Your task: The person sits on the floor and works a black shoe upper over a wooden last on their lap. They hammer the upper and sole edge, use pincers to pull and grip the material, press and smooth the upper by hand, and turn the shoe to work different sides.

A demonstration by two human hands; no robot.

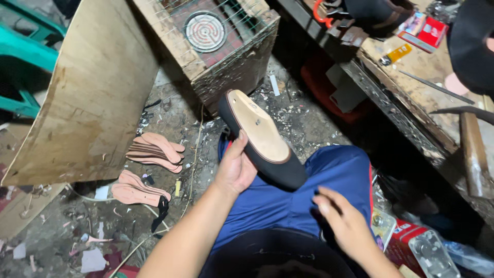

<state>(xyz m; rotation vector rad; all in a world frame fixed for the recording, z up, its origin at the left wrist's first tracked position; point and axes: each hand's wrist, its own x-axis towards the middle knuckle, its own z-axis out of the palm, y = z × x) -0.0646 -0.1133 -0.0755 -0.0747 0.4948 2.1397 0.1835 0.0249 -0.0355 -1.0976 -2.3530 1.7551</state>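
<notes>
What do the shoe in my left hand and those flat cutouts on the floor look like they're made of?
Shoe: matte black upper, probably fabric or suede, no shine; tan, smooth bottom face looks like board or leather, with small holes. The left hand holds it by the side. Floor cutouts: thin pinkish-brown insole-shaped sheets, likely fibreboard or leather, dull finish.

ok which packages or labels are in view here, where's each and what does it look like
Red flat packet: top right on the workbench, rectangular, red with pale print.
Yellow tube: on the workbench left of the packet, small, dark-capped.
Red box: bottom right by the right hand, with a clear plastic blister pack lying on it.
</notes>
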